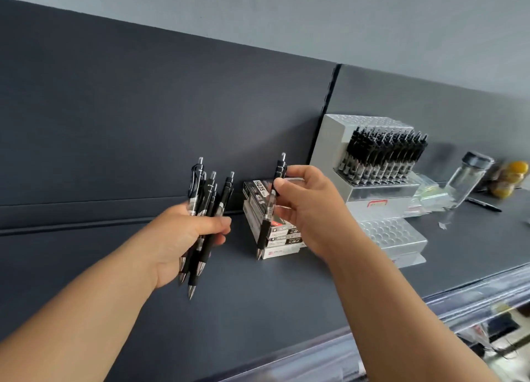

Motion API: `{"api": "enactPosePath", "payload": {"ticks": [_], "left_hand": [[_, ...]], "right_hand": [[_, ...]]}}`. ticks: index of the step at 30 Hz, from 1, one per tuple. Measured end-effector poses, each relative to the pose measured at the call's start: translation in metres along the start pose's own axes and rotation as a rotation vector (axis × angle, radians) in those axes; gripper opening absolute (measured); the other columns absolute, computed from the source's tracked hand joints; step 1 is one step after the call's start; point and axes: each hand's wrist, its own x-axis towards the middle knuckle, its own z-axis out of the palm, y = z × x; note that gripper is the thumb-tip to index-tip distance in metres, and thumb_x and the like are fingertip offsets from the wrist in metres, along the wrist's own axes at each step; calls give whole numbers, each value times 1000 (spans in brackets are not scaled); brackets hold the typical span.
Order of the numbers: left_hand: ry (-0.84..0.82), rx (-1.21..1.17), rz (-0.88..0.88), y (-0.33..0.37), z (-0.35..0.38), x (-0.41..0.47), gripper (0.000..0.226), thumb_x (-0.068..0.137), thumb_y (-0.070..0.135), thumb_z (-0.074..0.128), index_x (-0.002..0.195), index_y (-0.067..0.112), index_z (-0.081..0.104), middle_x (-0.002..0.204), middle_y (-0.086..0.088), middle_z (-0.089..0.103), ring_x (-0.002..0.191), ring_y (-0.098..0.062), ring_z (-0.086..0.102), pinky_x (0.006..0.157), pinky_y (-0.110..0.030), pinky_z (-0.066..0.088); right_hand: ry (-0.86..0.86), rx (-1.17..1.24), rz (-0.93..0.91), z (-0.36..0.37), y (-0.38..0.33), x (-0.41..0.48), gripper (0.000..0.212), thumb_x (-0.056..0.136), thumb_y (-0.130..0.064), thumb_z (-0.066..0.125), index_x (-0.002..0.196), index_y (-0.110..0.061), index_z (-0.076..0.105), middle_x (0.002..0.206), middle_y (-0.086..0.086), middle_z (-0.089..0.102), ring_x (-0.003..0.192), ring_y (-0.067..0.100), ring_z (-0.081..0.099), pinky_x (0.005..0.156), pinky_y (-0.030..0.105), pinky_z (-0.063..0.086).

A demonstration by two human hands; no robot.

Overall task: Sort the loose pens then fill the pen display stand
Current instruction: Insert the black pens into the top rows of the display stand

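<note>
The right hand (304, 206) is pinching a single pen (269, 206) upright by its clear barrel, tip down, before a stack of pen boxes (282, 234). The left hand (183, 235) is gripping a bundle of pens (206, 204) around their middles. Light, stiff and slick, they are probably holding surest at the rubber grip (near the tip). The pen display stand (329, 140), its lower holes unfilled, is standing to the right on the worktop (286, 295).

Wide-angle camera on the person's head looks forward and down, tilted, close above the left hand (183, 235) and right hand (309, 209), the pen display stand (332, 140) beyond at right
</note>
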Motion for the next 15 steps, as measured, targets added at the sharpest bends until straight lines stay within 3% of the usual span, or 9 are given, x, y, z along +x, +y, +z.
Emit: {"api": "enactPosePath", "payload": {"ticks": [10, 15], "left_hand": [[56, -15, 115, 14, 135, 9, 7, 85, 21, 67, 88, 16, 62, 71, -1, 71, 62, -12, 64, 55, -27, 45], [168, -98, 102, 8, 227, 22, 24, 86, 25, 67, 104, 11, 60, 76, -2, 73, 62, -9, 65, 55, -28, 47]], "right_hand": [[4, -95, -225, -136, -45, 21, 13, 90, -11, 63, 80, -16, 57, 80, 7, 61, 72, 18, 59, 65, 28, 53], [-24, -121, -287, -222, -60, 50, 15, 93, -12, 59, 78, -15, 58, 66, -3, 64, 69, 18, 64, 77, 39, 59]]}}
